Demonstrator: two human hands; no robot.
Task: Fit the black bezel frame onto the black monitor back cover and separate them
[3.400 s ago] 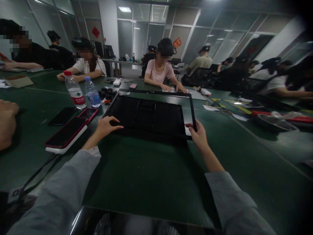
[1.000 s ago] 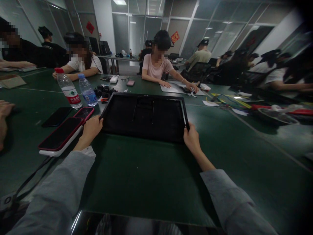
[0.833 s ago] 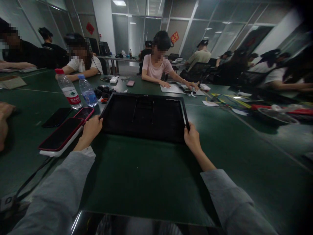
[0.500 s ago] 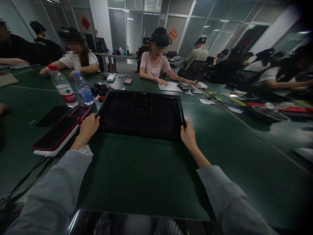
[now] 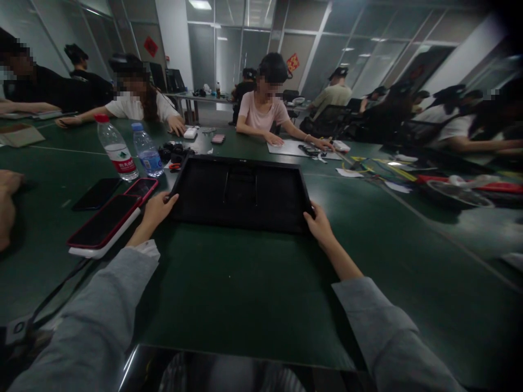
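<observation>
A black rectangular tray-like panel (image 5: 200, 190) with a raised rim lies on or just above the green table, in front of me. A thin bracket-like outline shows at its middle; its exact kind is unclear. My left hand (image 5: 158, 211) grips its left edge, thumb along the rim and the other fingers mostly hidden. At the near right corner, my right hand (image 5: 319, 222) holds the edge, the thumb pointing up and inward. Beside my left hand are a red-edged phone (image 5: 104, 220) on a white block (image 5: 118, 233) and a smaller red-edged device (image 5: 141, 188).
Left of the panel stand a red-capped bottle (image 5: 118, 152) and a blue-capped bottle (image 5: 147, 155), near a dark phone (image 5: 97, 194). A co-worker in pink (image 5: 263, 111) sits opposite. Cables (image 5: 373, 170) and a round dark-rimmed bowl (image 5: 457, 193) lie to the right.
My view has shifted slightly, so the scene sits lower and further right. Both hands remain at the panel's edges. A white-shirted co-worker's arms have spread further apart.
</observation>
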